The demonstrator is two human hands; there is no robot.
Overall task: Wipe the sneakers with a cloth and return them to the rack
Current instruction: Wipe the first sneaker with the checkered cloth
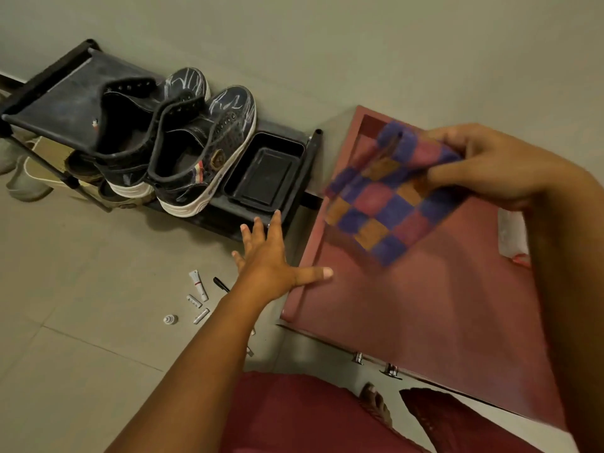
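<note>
Right hand [500, 165], closest to the lens, pinches one checkered cloth [389, 197] above a reddish cabinet top [425, 305]. Left hand [271, 256] reaches out empty with fingers spread toward the shoe rack [49, 93], where two dark high-top sneakers [183, 138] stand beside one black tray [264, 171]. Wiping looks not yet begun; both sneakers remain to do.

Glossy dark sneakers [183, 142] with white rubbery soles; fuzzy checked cloth [389, 197]; matt black plastic tray [264, 173]; smooth matt floor tiles [81, 305].
</note>
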